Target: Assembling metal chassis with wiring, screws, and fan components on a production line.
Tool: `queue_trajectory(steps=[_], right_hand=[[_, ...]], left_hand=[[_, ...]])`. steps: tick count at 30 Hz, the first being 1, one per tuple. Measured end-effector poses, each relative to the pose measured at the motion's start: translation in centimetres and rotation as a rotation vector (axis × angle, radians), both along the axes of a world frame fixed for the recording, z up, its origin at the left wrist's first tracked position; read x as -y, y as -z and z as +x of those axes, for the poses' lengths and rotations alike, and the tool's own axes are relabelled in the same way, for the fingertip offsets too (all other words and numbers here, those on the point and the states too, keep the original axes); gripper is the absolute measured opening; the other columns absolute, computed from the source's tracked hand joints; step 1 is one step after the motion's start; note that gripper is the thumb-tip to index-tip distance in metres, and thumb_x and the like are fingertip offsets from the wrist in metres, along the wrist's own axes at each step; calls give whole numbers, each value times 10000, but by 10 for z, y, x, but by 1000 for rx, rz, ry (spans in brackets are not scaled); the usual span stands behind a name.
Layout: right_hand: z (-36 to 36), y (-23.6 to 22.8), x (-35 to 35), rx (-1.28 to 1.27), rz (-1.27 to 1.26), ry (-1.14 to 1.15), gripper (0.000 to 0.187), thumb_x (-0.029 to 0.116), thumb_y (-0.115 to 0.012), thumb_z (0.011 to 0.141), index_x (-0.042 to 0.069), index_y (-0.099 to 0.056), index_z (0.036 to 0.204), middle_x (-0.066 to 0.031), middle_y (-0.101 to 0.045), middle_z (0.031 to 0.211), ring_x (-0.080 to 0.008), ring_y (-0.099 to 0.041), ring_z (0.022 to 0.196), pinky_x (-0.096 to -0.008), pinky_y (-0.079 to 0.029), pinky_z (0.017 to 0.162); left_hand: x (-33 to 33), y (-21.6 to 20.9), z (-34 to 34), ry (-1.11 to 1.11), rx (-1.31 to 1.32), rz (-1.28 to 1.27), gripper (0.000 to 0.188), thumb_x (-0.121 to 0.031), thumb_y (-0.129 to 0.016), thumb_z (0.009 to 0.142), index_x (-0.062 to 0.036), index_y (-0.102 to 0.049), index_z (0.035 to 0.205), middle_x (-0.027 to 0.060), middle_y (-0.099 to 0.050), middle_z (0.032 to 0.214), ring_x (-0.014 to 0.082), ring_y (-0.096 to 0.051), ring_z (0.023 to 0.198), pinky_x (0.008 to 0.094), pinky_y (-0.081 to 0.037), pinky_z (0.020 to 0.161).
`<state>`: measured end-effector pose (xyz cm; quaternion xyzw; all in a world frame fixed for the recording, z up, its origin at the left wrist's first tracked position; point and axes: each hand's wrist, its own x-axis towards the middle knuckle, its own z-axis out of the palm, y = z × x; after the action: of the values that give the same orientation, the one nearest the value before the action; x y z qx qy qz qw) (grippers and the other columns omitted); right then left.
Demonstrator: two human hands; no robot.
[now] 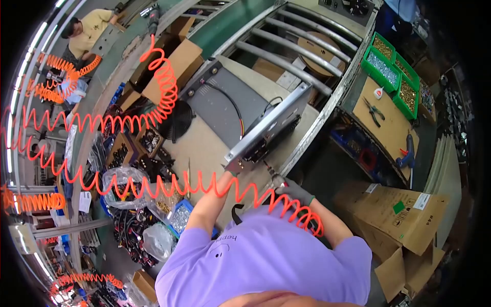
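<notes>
A grey metal case (215, 97) lies on the work surface, with an upright metal panel (276, 120) along its near side. Wires run from the case's inside towards that panel. My right hand (297, 193), in a dark glove, is closed around an air screwdriver (276, 179), whose bit points at the dark parts (257, 151) on the panel's near face. At the panel's lower left corner is my left hand (231, 172); its fingers are mostly hidden by the panel and the red coiled hose (194, 184) crossing in front.
Metal rollers (291, 46) extend beyond the case. Green bins (383, 69) of screws, pliers (375, 111) and a blue-handled tool (407, 153) are on the right. A cardboard box (399, 215) stands at lower right. Left are a black fan (179, 122) and bagged parts (123, 187). Another person (89, 33) works far left.
</notes>
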<state>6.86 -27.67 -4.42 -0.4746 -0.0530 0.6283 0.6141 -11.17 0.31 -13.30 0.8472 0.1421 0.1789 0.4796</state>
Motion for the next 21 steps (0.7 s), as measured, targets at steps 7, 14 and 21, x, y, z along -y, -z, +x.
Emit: queue_trajectory(steps=[7,14,21], right_hand=[[1,-15,-4,-43,-62,-13,316,32,-670,703,59,-504,970,1,-495,883,-99,-498,826,-248,-419,778],[2,-17,-5,-2,-42,-16,321,57,-678,695,60,-489,954,2,-479,875,-96,-489,809,-248,-417,769],[7,-26,-6,124,-55,-76,361,98,-678,701,25,-484,998,-12,-493,867,-93,-494,790,-237,-422,746]], left_hand=[[-7,18,44,76,10,-12,276,-232,-503,894,-3,-583,1026,32,-574,763,112,-490,575,245,-413,538],[-16,33,57,165,-17,-43,276,-238,-501,893,-9,-585,1022,30,-576,761,112,-492,574,245,-413,537],[-23,51,43,274,-57,-68,276,-244,-500,891,-14,-587,1017,28,-577,759,111,-493,573,246,-413,536]])
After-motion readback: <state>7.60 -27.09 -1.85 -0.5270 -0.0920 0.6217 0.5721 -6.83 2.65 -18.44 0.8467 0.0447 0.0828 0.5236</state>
